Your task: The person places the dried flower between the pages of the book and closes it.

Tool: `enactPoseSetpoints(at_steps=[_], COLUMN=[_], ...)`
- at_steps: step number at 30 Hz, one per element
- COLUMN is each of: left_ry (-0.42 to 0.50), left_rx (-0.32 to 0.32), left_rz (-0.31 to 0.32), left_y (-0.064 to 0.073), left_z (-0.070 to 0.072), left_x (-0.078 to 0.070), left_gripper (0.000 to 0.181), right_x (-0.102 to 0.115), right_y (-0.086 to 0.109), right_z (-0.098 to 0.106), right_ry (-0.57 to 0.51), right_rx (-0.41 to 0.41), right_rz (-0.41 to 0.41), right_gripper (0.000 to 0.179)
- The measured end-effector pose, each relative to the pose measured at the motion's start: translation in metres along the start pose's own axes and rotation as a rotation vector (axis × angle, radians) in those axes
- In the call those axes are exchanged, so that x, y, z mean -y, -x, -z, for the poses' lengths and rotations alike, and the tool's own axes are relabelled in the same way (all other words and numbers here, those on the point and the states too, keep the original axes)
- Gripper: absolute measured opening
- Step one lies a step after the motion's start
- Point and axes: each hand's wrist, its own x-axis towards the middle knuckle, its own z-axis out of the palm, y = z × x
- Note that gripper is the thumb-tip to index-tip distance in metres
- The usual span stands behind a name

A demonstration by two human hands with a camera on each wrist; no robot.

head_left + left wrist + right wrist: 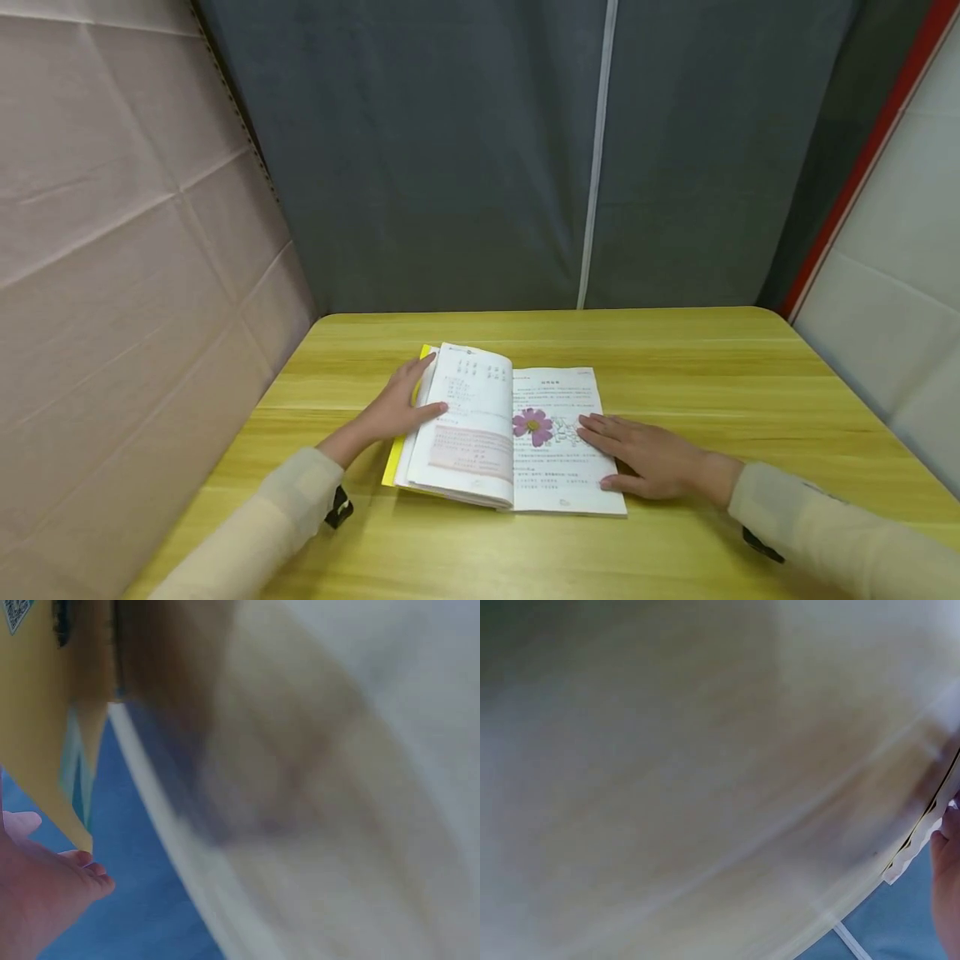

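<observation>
An opened book with printed pages and a yellow cover edge lies on the wooden table. My left hand grips its left side, thumb over the page edge. In the left wrist view, the fingers of that left hand are at the lower corner of the yellow cover, which stands raised off the table. My right hand rests with extended fingers on the outer edge of the right page. A pink flower picture shows on that page. Only part of the right hand appears in the right wrist view.
The wooden table extends around the book on all sides. A dark grey curtain with a pale vertical strip hangs behind it. Light cloth walls stand at left and right, with a red strip along the right one.
</observation>
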Motion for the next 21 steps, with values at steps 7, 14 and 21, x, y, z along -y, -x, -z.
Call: enactPoseSetpoints(at_steps=[7, 14, 21], left_ry=[-0.002, 0.000, 0.048], left_rx=[-0.009, 0.026, 0.106], left_rz=[-0.076, -0.135, -0.198], left_y=[-0.008, -0.022, -0.040], left_z=[0.017, 0.026, 0.023], left_x=[-0.030, -0.060, -0.096], left_gripper=[0.088, 0.087, 0.084], right_x=[-0.006, -0.009, -0.010], right_y=[0.000, 0.000, 0.001], right_z=[0.000, 0.003, 0.002], right_ry=[0.090, 0.098, 0.092], right_rx=[-0.030, -0.027, -0.020], right_rz=[0.096, 0.135, 0.128], right_gripper=[0.073, 0.073, 0.073])
